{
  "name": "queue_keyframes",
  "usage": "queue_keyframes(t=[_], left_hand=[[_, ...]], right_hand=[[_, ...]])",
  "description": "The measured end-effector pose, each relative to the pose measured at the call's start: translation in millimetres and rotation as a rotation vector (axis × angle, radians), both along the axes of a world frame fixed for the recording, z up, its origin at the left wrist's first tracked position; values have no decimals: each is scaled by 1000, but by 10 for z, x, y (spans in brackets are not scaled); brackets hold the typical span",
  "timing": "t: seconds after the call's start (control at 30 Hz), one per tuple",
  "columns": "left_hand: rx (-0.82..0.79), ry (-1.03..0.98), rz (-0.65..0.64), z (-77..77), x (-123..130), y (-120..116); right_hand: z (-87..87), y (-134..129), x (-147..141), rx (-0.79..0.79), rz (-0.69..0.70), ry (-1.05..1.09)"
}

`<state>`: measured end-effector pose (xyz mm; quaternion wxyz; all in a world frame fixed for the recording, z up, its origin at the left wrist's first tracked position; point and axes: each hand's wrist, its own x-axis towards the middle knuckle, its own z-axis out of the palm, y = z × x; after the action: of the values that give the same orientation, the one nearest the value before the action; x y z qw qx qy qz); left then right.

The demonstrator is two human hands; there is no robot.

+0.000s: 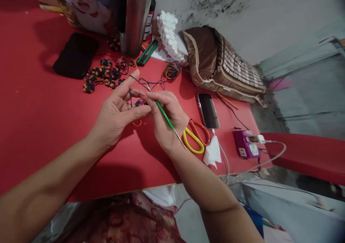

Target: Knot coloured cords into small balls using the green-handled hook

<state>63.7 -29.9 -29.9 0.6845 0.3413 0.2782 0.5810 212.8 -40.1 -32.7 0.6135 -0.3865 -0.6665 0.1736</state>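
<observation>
Centre frame, fingers clamped: our right hand grips a green-handled hook, our left hand multicoloured yarnwork.

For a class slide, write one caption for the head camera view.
Left hand holding colourful yarn, right hand holding a green-handled hook, above a red table.

The left forearm and right forearm, both bare, rise from the lower edge and converge, bringing the hands together near the centre. The left hand is turned palm inward, its index finger raised and its thumb extended toward the other hand; the curl of its remaining fingers is partly hidden and cannot be judged with certainty. The right hand forms a pencil-like pinch, index finger extended toward the left.
</observation>
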Motion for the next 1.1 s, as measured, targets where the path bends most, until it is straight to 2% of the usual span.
queue_keyframes(t=[0.13, 0.23, 0.33, 0.43, 0.53, 0.67, 0.8, 1.1], left_hand=[[24, 21, -23, -72, -39, 43], [62, 0, -38, -62, -76, 62], [7, 14, -45, 26, -81, 37], [-99, 15, -40, 142, -64, -7], [-157, -4, -45, 217, -51, -27], [-116, 0, -43, 229, -61, -13], [-53, 45, -38, 222, -78, -9], [-50, 71, -31, 211, -89, -18]], right_hand=[[-5, -11, 7, -12, 42, -7], [-10, -3, 21, -3, 86, -2], [-23, 13, 25, 7, 49, 9], [-43, 15, 13, -47, -15, 47], [-59, 17, -4, -88, 2, 91], [-56, 52, 6, -96, 15, 140], [-65, 80, 76, -99, -14, 71], [-88, 70, 141, 30, 40, -39]])
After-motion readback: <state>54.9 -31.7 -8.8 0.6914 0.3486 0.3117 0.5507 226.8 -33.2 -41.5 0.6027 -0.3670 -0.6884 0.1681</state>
